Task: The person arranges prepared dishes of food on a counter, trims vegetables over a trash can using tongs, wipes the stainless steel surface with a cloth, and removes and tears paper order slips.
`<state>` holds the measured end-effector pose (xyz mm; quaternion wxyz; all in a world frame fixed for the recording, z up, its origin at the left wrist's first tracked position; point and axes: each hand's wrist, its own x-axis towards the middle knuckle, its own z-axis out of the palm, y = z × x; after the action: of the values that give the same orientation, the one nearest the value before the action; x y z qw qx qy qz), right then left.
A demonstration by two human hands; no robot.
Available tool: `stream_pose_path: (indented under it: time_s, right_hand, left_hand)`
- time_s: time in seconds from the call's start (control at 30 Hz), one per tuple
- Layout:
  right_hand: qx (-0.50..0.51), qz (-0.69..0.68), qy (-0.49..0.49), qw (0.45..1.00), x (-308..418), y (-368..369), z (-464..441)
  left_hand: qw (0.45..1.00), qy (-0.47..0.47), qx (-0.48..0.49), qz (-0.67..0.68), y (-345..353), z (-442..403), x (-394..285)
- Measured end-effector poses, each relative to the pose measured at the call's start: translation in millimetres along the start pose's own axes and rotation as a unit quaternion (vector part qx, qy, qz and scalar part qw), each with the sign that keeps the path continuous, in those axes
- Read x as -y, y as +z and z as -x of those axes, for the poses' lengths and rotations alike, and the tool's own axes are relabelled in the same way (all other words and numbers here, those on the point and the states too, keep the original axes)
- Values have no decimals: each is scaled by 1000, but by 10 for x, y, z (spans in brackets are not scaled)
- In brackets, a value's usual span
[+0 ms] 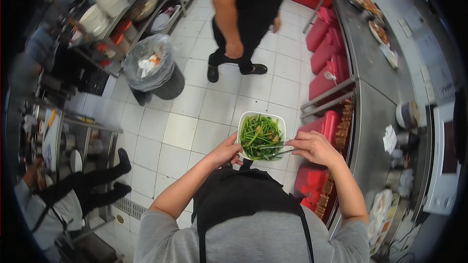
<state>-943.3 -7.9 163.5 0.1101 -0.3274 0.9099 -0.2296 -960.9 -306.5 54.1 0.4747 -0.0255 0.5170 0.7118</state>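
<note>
In front of my black apron, a white square bowl (281, 120) is held up over the tiled floor. Cooked green vegetables (259, 134) with a few brown bits fill it. My left hand (227, 151) grips the bowl's left side, thumb near the rim and fingers curled beneath. At the lower right of the bowl, my right hand (312, 147) is closed on a pair of metal tongs (282, 149). The tongs' tips reach into the greens, where they are partly hidden.
Ahead stands a person in black (248, 14); another person (63, 195) is at the lower left. A lined trash bin (168, 85) stands left. Along the right runs a steel counter (370, 87) with plated food, with red containers (329, 48) beneath and skewers beside them.
</note>
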Motion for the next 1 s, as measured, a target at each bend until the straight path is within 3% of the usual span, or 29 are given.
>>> stream_pose_path:
  time_s: [0.2,0.33,0.47,0.6,0.73,0.87,1.0]
  right_hand:
    - [18,44,-113,992,-402,92,-796]
    - [25,-1,-166,986,-525,129,-1404]
    - [120,-111,-149,975,-507,-38,-2045]
    - [135,-67,-181,972,-471,77,-2843]
    - [200,-203,-141,948,-277,176,-3699]
    - [199,-214,-160,943,-107,166,-4492]
    - [139,-119,-193,964,69,28,-5072]
  left_hand:
    - [994,45,-80,53,-105,86,-146]
    - [981,81,-132,118,-296,104,-168]
    - [966,109,-173,160,-612,188,-255]
    - [956,123,-194,183,-1083,285,-376]
    - [956,148,-208,148,-1702,443,-672]
    - [959,149,-219,101,-2302,720,-1042]
    - [957,151,-238,73,-2832,833,-1328]
